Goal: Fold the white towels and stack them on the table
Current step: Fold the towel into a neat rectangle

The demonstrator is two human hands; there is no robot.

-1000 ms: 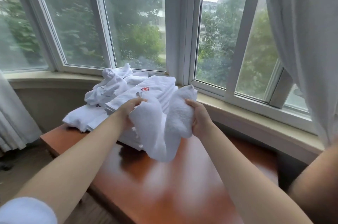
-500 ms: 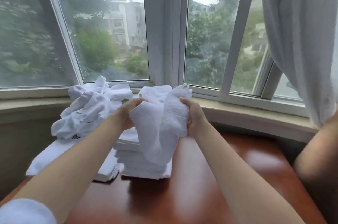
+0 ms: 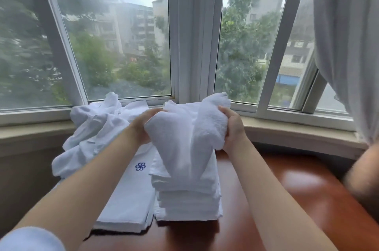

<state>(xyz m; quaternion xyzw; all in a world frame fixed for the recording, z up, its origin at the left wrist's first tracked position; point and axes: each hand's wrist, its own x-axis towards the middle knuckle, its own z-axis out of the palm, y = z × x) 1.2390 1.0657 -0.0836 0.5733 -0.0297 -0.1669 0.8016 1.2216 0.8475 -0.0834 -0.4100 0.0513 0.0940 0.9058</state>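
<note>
Both hands hold one crumpled white towel (image 3: pixel 184 138) up in front of me, above a stack of folded white towels (image 3: pixel 188 201) on the red-brown table (image 3: pixel 287 199). My left hand (image 3: pixel 143 125) grips the towel's left side and my right hand (image 3: pixel 233 127) grips its right side. The towel's lower end hangs down over the stack's top. Left of the stack lies a flat folded towel with a blue logo (image 3: pixel 131 195). Behind it sits a heap of unfolded white towels (image 3: pixel 92 131).
A bay window (image 3: pixel 194 45) and its sill (image 3: pixel 297 134) run along the far side of the table. A white curtain (image 3: pixel 348 45) hangs at the right. Another person's arm (image 3: pixel 363 177) shows at the right edge, over the table.
The view has tilted and come closer over the table. Both hands keep hold of the same towel, which has bunched a little more between them.
</note>
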